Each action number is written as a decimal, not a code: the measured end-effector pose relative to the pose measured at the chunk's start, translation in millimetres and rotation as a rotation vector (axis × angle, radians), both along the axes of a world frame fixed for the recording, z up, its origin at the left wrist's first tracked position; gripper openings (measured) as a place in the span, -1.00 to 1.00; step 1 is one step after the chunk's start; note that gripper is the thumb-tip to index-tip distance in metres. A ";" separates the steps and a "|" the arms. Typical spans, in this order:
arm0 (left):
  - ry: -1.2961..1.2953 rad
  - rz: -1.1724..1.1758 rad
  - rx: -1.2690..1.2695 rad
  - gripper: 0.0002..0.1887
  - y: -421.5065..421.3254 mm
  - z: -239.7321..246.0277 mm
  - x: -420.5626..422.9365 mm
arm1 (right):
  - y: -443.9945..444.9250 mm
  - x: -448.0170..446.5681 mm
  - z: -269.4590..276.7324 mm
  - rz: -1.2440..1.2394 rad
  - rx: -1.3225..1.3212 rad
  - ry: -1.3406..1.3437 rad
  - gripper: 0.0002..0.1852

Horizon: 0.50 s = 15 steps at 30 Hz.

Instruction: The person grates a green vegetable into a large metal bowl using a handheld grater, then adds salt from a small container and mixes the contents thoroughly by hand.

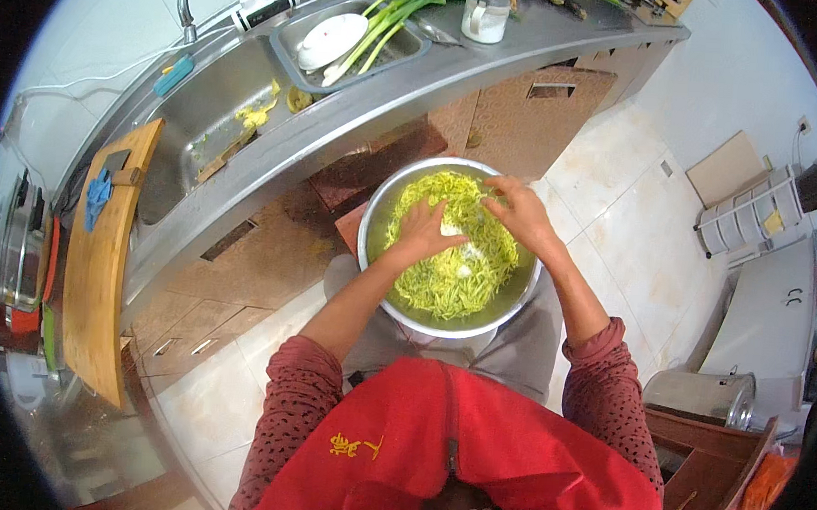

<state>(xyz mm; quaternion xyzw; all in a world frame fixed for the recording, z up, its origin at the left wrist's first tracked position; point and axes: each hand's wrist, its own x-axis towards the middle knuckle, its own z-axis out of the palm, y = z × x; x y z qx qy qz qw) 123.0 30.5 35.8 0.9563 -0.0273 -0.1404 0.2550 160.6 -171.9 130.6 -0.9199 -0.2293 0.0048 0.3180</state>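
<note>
A wide stainless steel bowl (439, 330) rests on my lap, holding a heap of shredded green vegetable (441, 295). White powder or grains (465, 265) lie on the middle of the shreds. My left hand (425, 233) is over the left part of the heap with its fingers spread, the fingertips touching or just above the shreds. At the bowl's upper right rim, my right hand (520, 209) has its thumb and fingers apart and pointing inward. Nothing shows in either hand; the undersides of both are hidden.
Beyond the bowl runs a steel counter with a sink (200, 112), a basin (392, 61) holding scallions (380, 36) and a white dish (332, 40), and a clear jar (485, 18). A wooden cutting board (102, 271) stands at the left. A steel pot (698, 397) is at right.
</note>
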 end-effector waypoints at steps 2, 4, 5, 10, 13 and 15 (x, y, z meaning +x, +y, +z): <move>-0.053 -0.042 0.008 0.07 -4.7 9.4 -1.0 | 5.2 9.9 31.6 -0.057 0.086 -0.036 -0.67; -0.186 -0.152 0.074 -0.11 -8.8 23.5 -1.1 | 8.6 27.6 60.3 -0.087 0.166 -0.146 -0.68; -0.191 -0.200 0.064 -0.17 -9.2 31.9 1.8 | 9.8 35.0 70.8 -0.085 0.220 -0.208 -0.68; -0.361 -0.433 -0.111 -0.41 2.8 75.2 3.1 | 12.8 41.1 72.4 -0.045 0.278 -0.137 -0.73; -0.059 -0.310 -0.399 -0.35 7.4 114.0 36.8 | 3.9 21.7 46.5 -0.003 0.227 0.004 -0.74; -0.517 -0.115 -0.559 -0.47 12.1 150.0 79.9 | -7.4 8.0 30.4 -0.042 0.186 0.078 -0.73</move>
